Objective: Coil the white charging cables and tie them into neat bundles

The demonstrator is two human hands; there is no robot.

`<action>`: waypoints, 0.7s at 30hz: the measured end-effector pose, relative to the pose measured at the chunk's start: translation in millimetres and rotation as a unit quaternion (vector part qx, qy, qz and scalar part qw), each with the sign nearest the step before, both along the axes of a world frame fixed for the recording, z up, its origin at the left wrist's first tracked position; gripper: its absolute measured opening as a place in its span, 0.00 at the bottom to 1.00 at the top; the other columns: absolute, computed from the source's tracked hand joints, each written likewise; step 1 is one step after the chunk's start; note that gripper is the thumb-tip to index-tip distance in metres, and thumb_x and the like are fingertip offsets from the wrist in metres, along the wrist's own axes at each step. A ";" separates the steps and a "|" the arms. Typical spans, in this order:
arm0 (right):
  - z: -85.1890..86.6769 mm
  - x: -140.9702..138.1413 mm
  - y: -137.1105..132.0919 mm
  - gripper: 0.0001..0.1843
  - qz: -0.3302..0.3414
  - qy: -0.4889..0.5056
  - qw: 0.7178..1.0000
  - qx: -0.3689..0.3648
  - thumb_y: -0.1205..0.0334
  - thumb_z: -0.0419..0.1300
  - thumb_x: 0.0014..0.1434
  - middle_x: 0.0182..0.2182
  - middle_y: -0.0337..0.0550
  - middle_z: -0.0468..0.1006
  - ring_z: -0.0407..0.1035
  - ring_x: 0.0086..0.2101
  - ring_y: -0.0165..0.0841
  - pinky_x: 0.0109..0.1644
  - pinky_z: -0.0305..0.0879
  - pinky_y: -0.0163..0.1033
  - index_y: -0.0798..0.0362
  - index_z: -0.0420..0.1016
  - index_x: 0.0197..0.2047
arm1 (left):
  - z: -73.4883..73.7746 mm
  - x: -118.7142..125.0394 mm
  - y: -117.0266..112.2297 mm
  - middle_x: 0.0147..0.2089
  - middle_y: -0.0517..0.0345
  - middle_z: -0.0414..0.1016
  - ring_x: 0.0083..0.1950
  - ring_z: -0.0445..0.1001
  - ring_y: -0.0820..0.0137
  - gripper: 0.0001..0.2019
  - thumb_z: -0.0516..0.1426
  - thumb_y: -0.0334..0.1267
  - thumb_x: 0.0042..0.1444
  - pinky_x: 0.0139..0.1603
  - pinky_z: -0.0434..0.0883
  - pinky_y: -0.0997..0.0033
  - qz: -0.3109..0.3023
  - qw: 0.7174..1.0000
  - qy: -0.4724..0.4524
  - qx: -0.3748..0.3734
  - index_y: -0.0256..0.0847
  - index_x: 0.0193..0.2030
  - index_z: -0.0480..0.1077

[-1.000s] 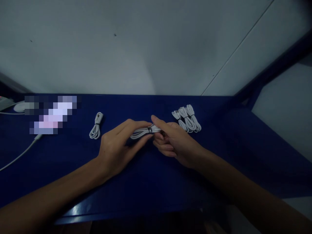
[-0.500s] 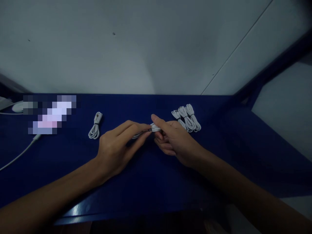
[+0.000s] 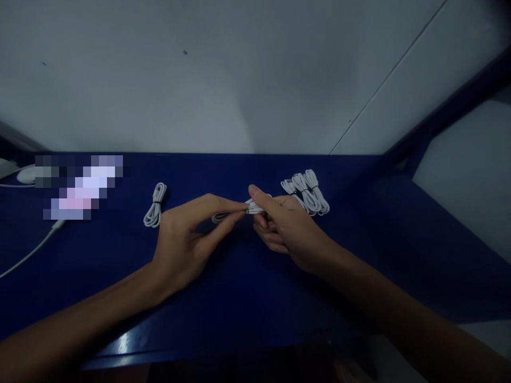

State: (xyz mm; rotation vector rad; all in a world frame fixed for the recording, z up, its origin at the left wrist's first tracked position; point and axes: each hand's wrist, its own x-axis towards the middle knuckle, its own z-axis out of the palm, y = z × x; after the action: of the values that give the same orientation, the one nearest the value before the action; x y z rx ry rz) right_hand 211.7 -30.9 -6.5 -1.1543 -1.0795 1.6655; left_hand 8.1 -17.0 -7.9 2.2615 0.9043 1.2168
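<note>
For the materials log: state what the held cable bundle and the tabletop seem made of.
The cable bundle, pinched by left hand and right hand: likely white plastic-jacketed wire, smooth, bent in loops. The table: blue, probably painted metal or laminate; glossy glint at its near edge.

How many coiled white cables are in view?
5: a held coil between left hand and right hand; a lone coil to their left; seemingly three coils beyond the right hand, possibly hiding more.

Was dim, blue-tinted; glare sat at near edge of the blue table (image 3: pixel 239 298); pixelated patch masked its far left; corners bowed.
</note>
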 end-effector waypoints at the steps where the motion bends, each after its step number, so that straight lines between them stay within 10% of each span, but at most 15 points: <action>1: -0.2 0.0 0.1 0.36 0.000 0.001 1.000 0.000 0.35 0.62 0.71 0.14 0.28 0.53 0.44 0.15 0.21 0.15 0.43 0.28 0.52 0.64 0.21 | 0.0 0.0 0.0 0.49 0.62 0.88 0.48 0.86 0.68 0.11 0.67 0.31 0.68 0.50 0.82 0.65 0.000 1.000 0.002 0.004 0.49 0.54 0.84; 21: -1.4 -3.4 0.1 0.36 -0.013 -0.006 1.000 0.019 0.35 0.61 0.72 0.15 0.29 0.55 0.45 0.15 0.21 0.14 0.43 0.29 0.52 0.66 0.21 | -2.7 2.0 -3.0 0.47 0.62 0.89 0.44 0.87 0.68 0.13 0.68 0.30 0.64 0.45 0.81 0.67 0.035 0.994 0.033 0.100 0.49 0.54 0.84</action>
State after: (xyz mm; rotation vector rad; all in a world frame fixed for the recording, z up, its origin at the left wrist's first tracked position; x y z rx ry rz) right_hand 208.3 -30.7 -7.9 -1.1502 -1.0956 1.6134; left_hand 10.1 -20.0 -10.6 2.4575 0.9309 1.3230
